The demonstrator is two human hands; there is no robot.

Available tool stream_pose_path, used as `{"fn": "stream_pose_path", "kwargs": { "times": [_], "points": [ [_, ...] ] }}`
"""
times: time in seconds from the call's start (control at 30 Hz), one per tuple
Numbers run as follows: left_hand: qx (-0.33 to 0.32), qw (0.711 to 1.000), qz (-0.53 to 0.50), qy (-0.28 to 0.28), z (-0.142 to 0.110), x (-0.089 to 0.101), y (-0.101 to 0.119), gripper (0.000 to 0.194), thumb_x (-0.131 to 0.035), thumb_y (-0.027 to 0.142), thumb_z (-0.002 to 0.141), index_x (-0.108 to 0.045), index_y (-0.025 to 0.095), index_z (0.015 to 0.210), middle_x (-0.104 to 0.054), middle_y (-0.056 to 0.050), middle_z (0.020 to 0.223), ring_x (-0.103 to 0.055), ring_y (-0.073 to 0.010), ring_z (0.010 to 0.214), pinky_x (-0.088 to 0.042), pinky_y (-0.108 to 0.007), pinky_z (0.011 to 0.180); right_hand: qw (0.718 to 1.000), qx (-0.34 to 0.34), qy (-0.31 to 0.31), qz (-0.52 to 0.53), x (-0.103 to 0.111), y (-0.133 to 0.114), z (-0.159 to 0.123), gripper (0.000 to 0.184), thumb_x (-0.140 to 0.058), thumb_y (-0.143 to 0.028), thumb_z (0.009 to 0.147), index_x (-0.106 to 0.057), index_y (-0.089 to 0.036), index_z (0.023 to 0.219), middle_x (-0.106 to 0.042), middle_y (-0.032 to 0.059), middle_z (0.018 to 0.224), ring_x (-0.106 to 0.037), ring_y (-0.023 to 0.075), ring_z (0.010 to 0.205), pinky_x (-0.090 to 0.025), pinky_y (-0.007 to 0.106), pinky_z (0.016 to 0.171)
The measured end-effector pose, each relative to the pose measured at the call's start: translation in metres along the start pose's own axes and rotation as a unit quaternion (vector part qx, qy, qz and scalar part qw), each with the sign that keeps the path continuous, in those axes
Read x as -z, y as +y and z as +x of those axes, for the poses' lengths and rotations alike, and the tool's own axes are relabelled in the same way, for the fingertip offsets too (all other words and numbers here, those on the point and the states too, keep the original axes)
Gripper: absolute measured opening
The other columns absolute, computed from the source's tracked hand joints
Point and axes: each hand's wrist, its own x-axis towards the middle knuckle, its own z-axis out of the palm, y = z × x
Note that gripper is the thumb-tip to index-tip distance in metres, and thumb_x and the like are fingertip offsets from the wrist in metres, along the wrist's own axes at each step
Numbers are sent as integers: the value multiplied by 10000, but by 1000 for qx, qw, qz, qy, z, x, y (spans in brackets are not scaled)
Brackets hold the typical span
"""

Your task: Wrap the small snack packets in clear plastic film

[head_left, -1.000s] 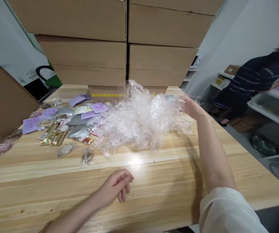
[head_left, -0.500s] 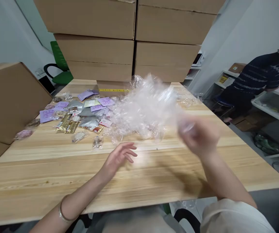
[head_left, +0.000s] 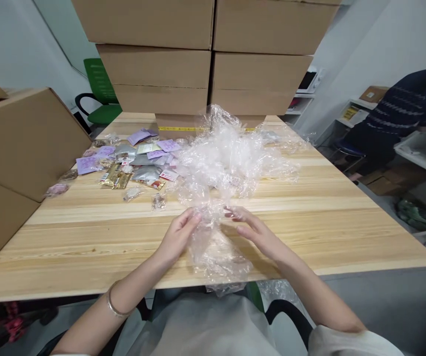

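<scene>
A long bunch of crinkled clear plastic film (head_left: 218, 254) runs from the heap on the table down over the front edge. My left hand (head_left: 178, 235) pinches its left side between thumb and fingers. On the other side, my right hand (head_left: 259, 235) has its fingers spread, with the fingertips at the film's edge; whether they touch it I cannot tell. Beyond both hands rises the heap of clear plastic (head_left: 231, 153). Left of the heap lie small packets: purple sachets (head_left: 90, 164), silver pouches (head_left: 147, 173) and gold sachets (head_left: 115, 178).
Large cardboard boxes (head_left: 161, 74) are stacked at the table's back, with another cardboard box (head_left: 23, 143) at the left. A green chair (head_left: 104, 94) stands behind the table. At the right, a person in a dark patterned top (head_left: 402, 106) is beside white shelves (head_left: 420, 153).
My right hand has come down and inward from the right, and its fingers have spread. My left hand has closed on the film, which now hangs toward me over the table edge.
</scene>
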Motion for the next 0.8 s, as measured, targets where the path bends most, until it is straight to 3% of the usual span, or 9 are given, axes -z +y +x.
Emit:
{"fn": "stream_pose_path", "kwargs": {
  "times": [0.13, 0.23, 0.3, 0.43, 0.53, 0.6, 0.67, 0.73, 0.8],
  "points": [
    [-43, 991, 48, -113, -14, -11, 7, 470, -701, 469, 855, -655, 277, 1282, -575, -63, 1419, -464, -296, 1358, -316, -439, 1159, 970, -52, -92, 217, -14, 3, 4, 619, -626, -668, 805, -641, -269, 1277, -644, 86, 1310, -576, 288, 1223, -393, 493, 1089],
    [-63, 985, 18, -162, -22, -20, 9, 451, -540, 529, 948, -606, 314, 1339, -407, -24, 1566, -327, -273, 1459, -280, -431, 1186, 972, -39, -45, 226, -28, 2, 0, 572, -689, -570, 811, -625, -308, 1315, -595, 47, 1402, -510, 287, 1325, -347, 494, 1142],
    [-78, 988, 12, -136, -24, -25, 8, 393, -552, 490, 954, -626, 302, 1291, -417, -33, 1553, -367, -260, 1430, -321, -410, 1153, 984, -27, -1, 179, -35, 1, -4, 527, -658, -501, 872, -575, -354, 1372, -550, 16, 1455, -468, 268, 1370, -316, 488, 1169],
    [-70, 995, 17, -64, -21, -29, 8, 486, -797, 330, 784, -599, 258, 1222, -643, -60, 1196, -610, -200, 1056, -464, -331, 910, 996, 24, 15, 90, -38, -1, -10, 500, -536, -500, 958, -505, -365, 1438, -467, -3, 1526, -355, 243, 1450, -213, 489, 1221],
    [18, 991, 44, -122, -19, -21, 13, 315, -823, 331, 735, -683, 189, 978, -671, -34, 881, -625, -180, 832, -473, -314, 778, 998, -14, -25, 60, -27, -4, -14, 468, -496, -515, 976, -512, -383, 1425, -426, -19, 1553, -317, 237, 1470, -212, 518, 1217],
    [46, 988, 44, -139, -20, -12, 17, 225, -805, 347, 748, -697, 183, 858, -678, -34, 838, -637, -195, 821, -482, -328, 774, 996, -56, -38, 54, -16, -5, -17, 466, -498, -519, 975, -505, -400, 1425, -458, -13, 1532, -356, 243, 1451, -268, 540, 1191],
    [30, 992, 7, -118, -22, -2, 18, 209, -789, 339, 762, -706, 192, 885, -704, -44, 926, -658, -214, 902, -492, -337, 824, 995, -86, -4, 57, -3, -2, -16, 485, -485, -533, 974, -502, -379, 1433, -598, 37, 1401, -500, 261, 1345, -409, 535, 1104],
    [8, 994, -45, -94, -24, 9, 18, 219, -786, 336, 758, -705, 186, 896, -718, -51, 959, -681, -219, 924, -510, -330, 842, 989, -105, 61, 87, 9, 3, -12, 513, -475, -537, 969, -517, -318, 1430, -734, 74, 1071, -673, 255, 1065, -560, 456, 900],
    [10, 994, -78, -81, -28, 18, 16, 219, -779, 357, 758, -681, 168, 811, -715, -42, 820, -698, -185, 729, -539, -292, 694, 977, -105, 134, 130, 21, 8, -5, 531, -513, -513, 944, -535, -263, 1411, -661, 19, 719, -664, 189, 682, -570, 321, 624]
  ]
}}
